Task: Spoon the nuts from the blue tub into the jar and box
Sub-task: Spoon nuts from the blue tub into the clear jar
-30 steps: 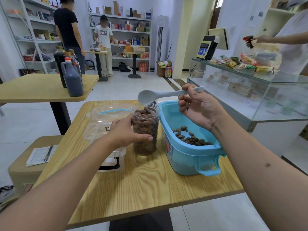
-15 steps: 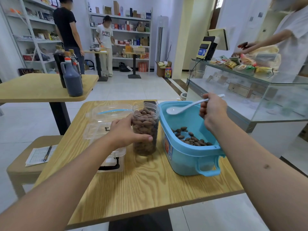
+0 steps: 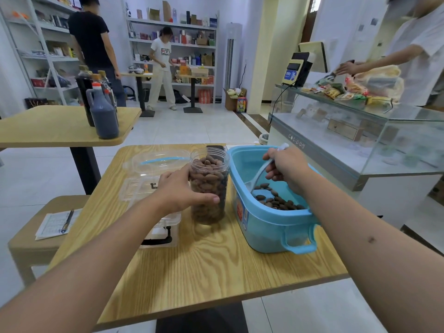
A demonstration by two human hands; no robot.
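Wooden shop table (image 3: 204, 265): clear plastic jar (image 3: 208, 188) nearly full, left hand (image 3: 179, 192) wrapped round it; right hand (image 3: 287, 168) grips white spoon (image 3: 258, 174) dipped among few brown nuts (image 3: 274, 200) left in blue plastic tub (image 3: 269, 227); clear box (image 3: 153, 195) apparently unfilled.

Readable text in the shop

"FILA" stands on the white T-shirt (image 3: 165, 51) of the person by the shelves; "coolpad" (pale, embossed letters) runs along the glass counter's frame (image 3: 296, 142).

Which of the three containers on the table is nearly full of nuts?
The clear round jar, gripped by the left hand. Nuts reach almost to its rim. The blue tub has only a thin layer left, and no nuts show in the clear box.
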